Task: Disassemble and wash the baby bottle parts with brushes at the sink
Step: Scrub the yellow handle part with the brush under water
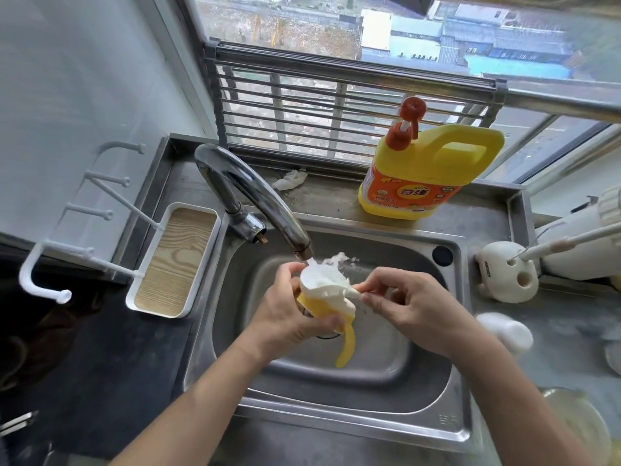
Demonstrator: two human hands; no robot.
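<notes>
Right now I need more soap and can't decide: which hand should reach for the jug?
Right. The jug stands behind the sink, nearer the right hand, which only pinches the brush, likely easy to let go. The left hand grips the bottle part and would cross over.

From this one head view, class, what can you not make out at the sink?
Head view:
Yellow-handled bottle part: mostly hidden by the left hand and the foamy brush.
Brush handle: pinched inside the right hand.
Sink drain: behind the hands.
Detergent jug label: too small to read.
</notes>
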